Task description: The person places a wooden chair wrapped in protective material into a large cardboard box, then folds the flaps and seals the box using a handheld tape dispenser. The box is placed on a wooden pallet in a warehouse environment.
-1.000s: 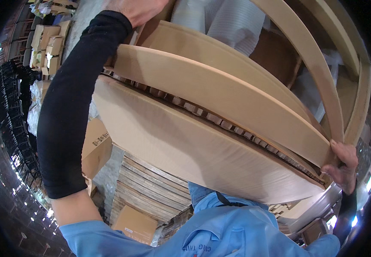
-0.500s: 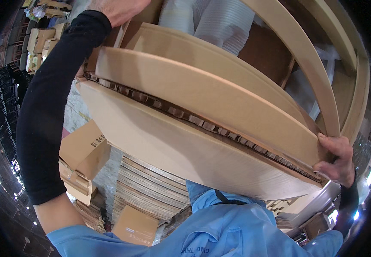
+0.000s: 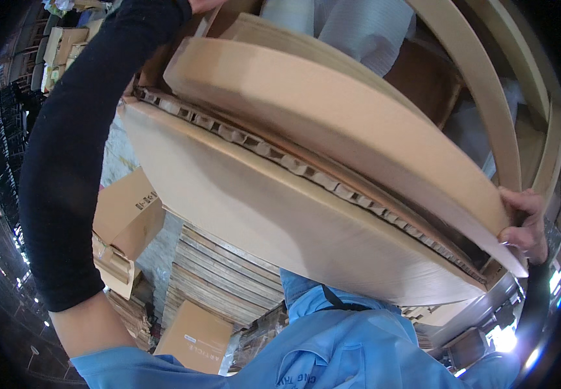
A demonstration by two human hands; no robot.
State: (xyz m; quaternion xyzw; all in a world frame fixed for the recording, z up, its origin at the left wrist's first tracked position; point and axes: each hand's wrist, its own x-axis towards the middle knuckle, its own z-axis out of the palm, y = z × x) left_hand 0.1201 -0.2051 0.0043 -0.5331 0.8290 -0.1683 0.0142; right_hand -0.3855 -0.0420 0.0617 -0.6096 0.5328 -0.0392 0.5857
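Note:
A large open cardboard box (image 3: 280, 240) fills the middle, its near wall facing me. Along that wall's top runs the exposed honeycomb edge (image 3: 274, 152) of a cardboard sheet. Just beyond it, a long tan board (image 3: 332, 97) looks curved in this view, with a dark gap beneath its right part. At the board's right end my right hand (image 3: 527, 223) is closed, thumb and fingers pinching its edge. Only a sliver of my left hand (image 3: 204, 5) shows at the top edge, near the board's far left end; its fingers are hidden.
Inside the box lie white foam-wrapped rolls (image 3: 361, 32); a tan strip (image 3: 488, 71) arches past them. Below left are an open carton (image 3: 125, 211), stacked wooden slats (image 3: 219, 279) and a closed carton (image 3: 193, 337). More boxes (image 3: 63, 48) stand at the upper left.
The tan board has lifted away from the honeycomb edge, widening the gap at its right. My right hand has moved up and right with it. My left hand has slid mostly out of view.

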